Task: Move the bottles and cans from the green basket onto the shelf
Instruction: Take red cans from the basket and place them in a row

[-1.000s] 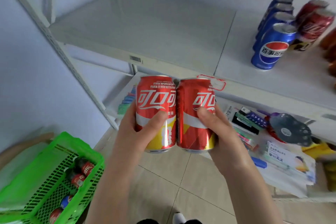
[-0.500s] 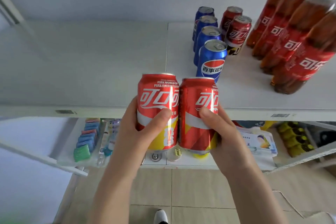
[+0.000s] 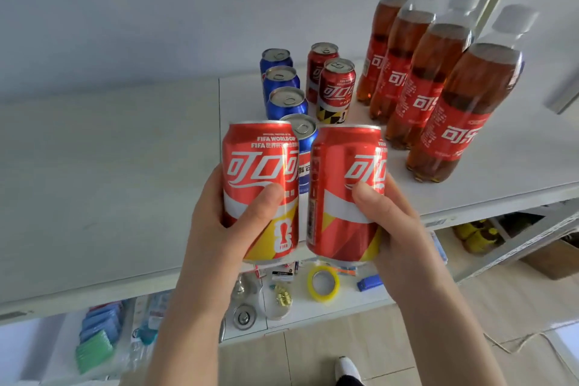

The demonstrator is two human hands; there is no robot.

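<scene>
My left hand [image 3: 225, 229] grips a red cola can [image 3: 260, 166] and my right hand [image 3: 391, 229] grips a second red cola can [image 3: 344, 197]. Both cans are upright, side by side, held just above the front edge of the white shelf [image 3: 109, 182]. Right behind them stands a row of blue Pepsi cans [image 3: 286, 102]. Two red cola cans [image 3: 336, 88] stand beside that row, and several cola bottles [image 3: 460, 103] stand at the right. The green basket is out of view.
The left part of the white shelf is bare. A lower shelf [image 3: 344, 301] holds small items, among them a yellow tape roll [image 3: 323, 283] and coloured packets [image 3: 94, 335]. A tiled floor and my shoe [image 3: 344, 367] show below. A cardboard box [image 3: 554, 260] sits at the lower right.
The view has swung right and the basket has left the frame. Both hands have carried the two red cans up and forward over the shelf's front edge, close to the blue cans.
</scene>
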